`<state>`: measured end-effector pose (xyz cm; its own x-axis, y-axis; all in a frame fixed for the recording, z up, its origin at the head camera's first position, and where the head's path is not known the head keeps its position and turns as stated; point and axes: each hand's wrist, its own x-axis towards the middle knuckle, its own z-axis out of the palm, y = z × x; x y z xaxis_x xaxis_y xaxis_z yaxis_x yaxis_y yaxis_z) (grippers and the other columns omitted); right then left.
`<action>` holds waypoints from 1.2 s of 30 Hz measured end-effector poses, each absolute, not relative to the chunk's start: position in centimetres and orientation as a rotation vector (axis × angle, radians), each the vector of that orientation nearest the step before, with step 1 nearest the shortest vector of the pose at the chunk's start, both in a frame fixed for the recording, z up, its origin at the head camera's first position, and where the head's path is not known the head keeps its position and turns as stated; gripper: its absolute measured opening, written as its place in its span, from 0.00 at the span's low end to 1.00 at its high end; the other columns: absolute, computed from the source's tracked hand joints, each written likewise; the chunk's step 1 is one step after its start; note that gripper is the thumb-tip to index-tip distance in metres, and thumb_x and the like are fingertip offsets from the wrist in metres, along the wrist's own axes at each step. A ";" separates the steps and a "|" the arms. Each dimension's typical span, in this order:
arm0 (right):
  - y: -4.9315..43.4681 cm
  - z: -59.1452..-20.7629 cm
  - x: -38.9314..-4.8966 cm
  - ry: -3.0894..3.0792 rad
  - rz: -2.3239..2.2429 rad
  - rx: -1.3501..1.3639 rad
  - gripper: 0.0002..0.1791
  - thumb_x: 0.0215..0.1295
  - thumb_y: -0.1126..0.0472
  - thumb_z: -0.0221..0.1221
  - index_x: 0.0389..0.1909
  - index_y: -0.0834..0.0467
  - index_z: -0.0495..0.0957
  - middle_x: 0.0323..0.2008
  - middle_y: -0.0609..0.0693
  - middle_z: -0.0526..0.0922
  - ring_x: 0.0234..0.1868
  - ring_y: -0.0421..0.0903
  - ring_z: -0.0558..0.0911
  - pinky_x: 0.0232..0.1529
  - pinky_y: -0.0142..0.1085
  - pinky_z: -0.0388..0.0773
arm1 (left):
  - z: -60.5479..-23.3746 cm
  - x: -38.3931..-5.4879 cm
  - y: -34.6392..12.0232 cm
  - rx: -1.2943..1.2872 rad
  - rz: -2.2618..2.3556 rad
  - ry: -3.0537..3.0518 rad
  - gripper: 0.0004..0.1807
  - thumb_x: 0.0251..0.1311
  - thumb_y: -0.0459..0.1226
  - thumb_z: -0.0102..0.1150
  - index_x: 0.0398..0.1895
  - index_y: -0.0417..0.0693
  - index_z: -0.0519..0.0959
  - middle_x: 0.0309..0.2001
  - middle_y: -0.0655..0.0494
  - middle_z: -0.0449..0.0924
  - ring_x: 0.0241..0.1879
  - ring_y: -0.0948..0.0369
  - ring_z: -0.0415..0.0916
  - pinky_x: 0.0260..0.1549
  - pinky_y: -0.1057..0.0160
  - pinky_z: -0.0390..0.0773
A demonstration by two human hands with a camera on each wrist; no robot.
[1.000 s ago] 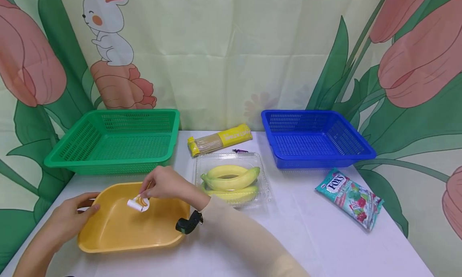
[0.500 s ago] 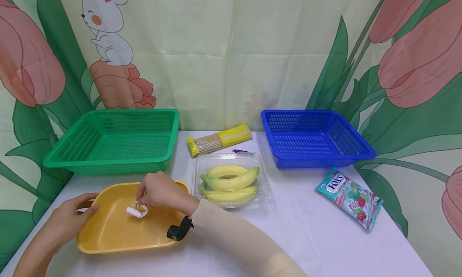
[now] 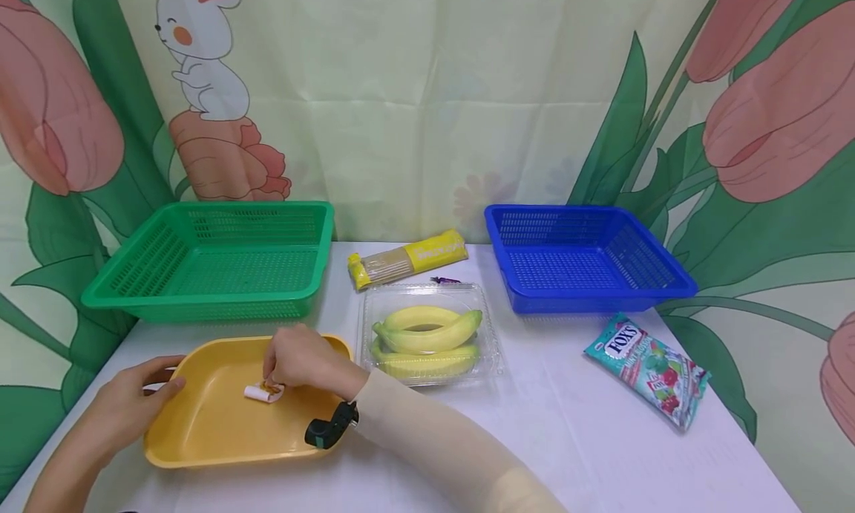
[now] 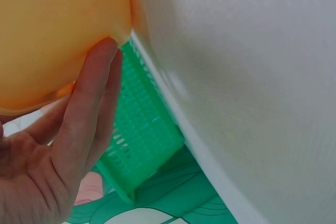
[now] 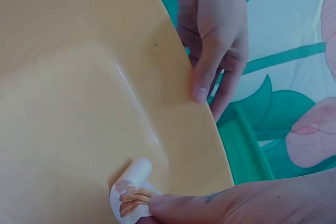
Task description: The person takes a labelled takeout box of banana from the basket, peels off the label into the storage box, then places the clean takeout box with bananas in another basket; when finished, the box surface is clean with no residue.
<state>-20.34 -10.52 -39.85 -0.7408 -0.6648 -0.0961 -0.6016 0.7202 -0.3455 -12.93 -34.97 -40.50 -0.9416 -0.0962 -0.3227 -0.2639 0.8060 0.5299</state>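
A yellow plastic basin (image 3: 207, 416) stands at the front left of the table in the head view. My left hand (image 3: 127, 405) grips its left rim, the thumb over the edge and the fingers against the outer wall, as the left wrist view also shows. Inside the basin, my right hand (image 3: 298, 358) pinches a small white piece (image 5: 137, 171), which looks like paper, with one end rolled up and a yellow-brown picture on it. It is low over the basin's floor; whether it touches I cannot tell.
A green basket (image 3: 254, 268) and a blue basket (image 3: 574, 264) stand at the back. Between them lie a yellow noodle packet (image 3: 409, 259), a small purple item (image 3: 444, 280) and a clear box of bananas (image 3: 427, 341). A Fox's candy bag (image 3: 648, 368) lies at the right.
My right hand has gone down into the basin with the white piece, first slightly left, then slightly back right. My left hand has stayed on the rim.
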 end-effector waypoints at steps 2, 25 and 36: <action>-10.6 -39.8 -20.3 2.707 -0.436 -1.004 0.07 0.67 0.55 0.71 0.30 0.41 0.93 0.23 0.31 0.86 0.18 0.29 0.75 0.20 0.20 0.69 | -40.5 -12.9 -35.0 -0.276 0.859 2.712 0.33 0.82 0.43 0.51 0.77 0.27 0.60 0.68 0.18 0.66 0.57 0.28 0.73 0.51 0.42 0.88; -9.9 -38.1 -20.6 2.677 -0.475 -1.119 0.06 0.69 0.50 0.70 0.43 0.42 0.93 0.40 0.33 0.91 0.36 0.27 0.80 0.32 0.17 0.72 | -40.2 -12.4 -35.4 -0.290 0.848 2.709 0.32 0.81 0.42 0.51 0.76 0.25 0.60 0.67 0.18 0.67 0.56 0.29 0.74 0.50 0.44 0.88; -4.9 -34.0 -21.5 2.593 -0.832 -1.197 0.10 0.76 0.53 0.64 0.46 0.51 0.92 0.27 0.38 0.87 0.28 0.29 0.78 0.30 0.20 0.73 | -39.5 -12.6 -36.2 -0.198 0.835 2.781 0.29 0.81 0.38 0.50 0.72 0.21 0.63 0.63 0.17 0.71 0.55 0.28 0.75 0.48 0.43 0.88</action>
